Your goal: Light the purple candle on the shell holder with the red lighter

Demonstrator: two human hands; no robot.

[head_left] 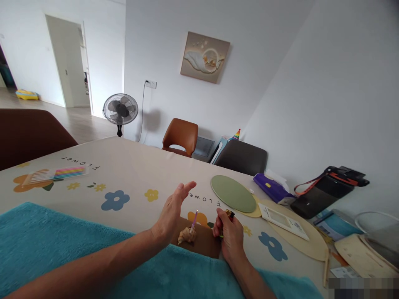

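Observation:
A thin purple candle [195, 219] stands slightly tilted in a lumpy beige piece [187, 235] that looks like ginger or bread. Its tip is pale and small; I cannot tell for sure whether it burns. The lump rests on a brown board [204, 241] at the table's near edge. My left hand [171, 214] is raised just left of the candle, fingers stretched out, palm turned toward it, touching nothing. To the right of the candle, my right hand [230, 232] is closed around a lighter [230, 213], whose dark top pokes out above the fist.
A teal towel [93, 245] covers the near edge. On the flowered tablecloth [137, 166] lie a pack of coloured candles [70, 172] at left, and a green oval mat [233, 193], a purple tissue pack [272, 187] and a black bottle [322, 193] at right. Chairs and a fan [120, 109] stand beyond.

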